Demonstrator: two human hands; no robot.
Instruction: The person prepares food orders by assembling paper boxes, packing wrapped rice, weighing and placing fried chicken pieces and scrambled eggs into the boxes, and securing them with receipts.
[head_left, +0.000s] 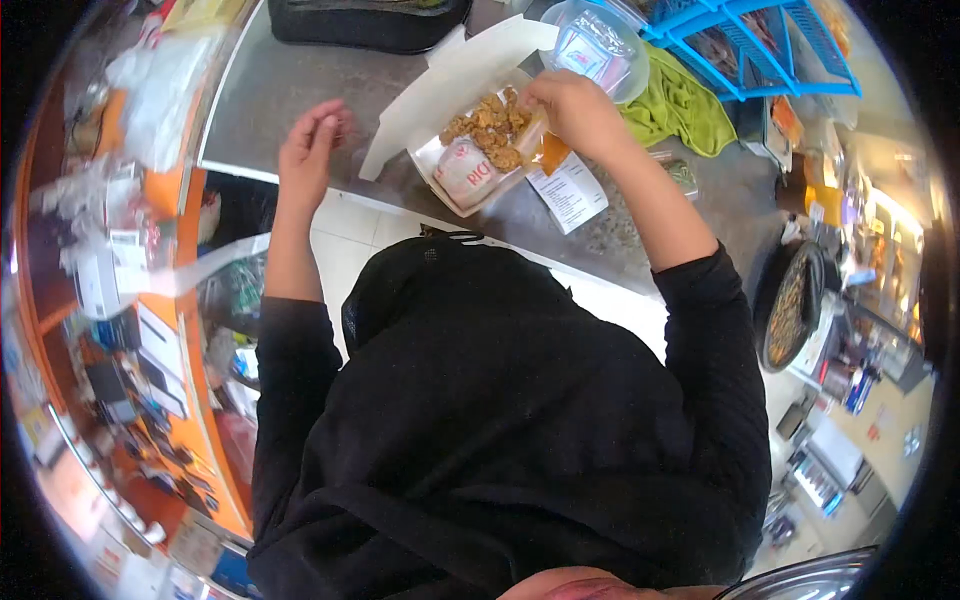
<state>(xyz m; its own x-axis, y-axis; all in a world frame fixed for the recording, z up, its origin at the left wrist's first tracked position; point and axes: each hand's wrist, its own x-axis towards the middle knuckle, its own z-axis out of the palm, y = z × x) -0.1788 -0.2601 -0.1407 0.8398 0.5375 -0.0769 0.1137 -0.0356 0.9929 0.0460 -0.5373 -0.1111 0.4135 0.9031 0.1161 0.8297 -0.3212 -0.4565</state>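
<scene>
Right grip (pixel 578 112); food box (pixel 442 96) beside

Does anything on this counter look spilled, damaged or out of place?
Nothing obvious looks spilled or damaged. The green cloth stands out: it lies crumpled, not folded, on the counter near the open food box.

The grey counter (pixel 300 85) bears a food box (pixel 450 88), receipt (pixel 570 197), green cloth (pixel 685 100).
</scene>
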